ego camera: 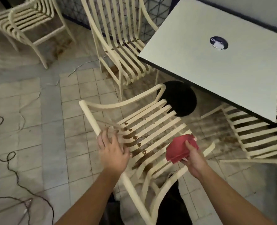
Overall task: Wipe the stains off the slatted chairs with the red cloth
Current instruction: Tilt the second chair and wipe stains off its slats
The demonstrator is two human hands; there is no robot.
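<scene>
A cream slatted chair [152, 122] stands right below me, its seat slats marked with brown stains [135, 147] near the back edge. My left hand [112, 151] rests on the chair's back slats at the left side, fingers spread. My right hand [193, 157] grips a folded red cloth [179, 147] just above the seat's right side, thumb on top. I cannot tell whether the cloth touches the slats.
A pale square table [215, 65] on a black round base [179, 98] stands at the right. More cream slatted chairs stand behind [123, 46], far left [25, 20] and right [256, 135]. Dark cables [16, 172] trail over the stained tiled floor.
</scene>
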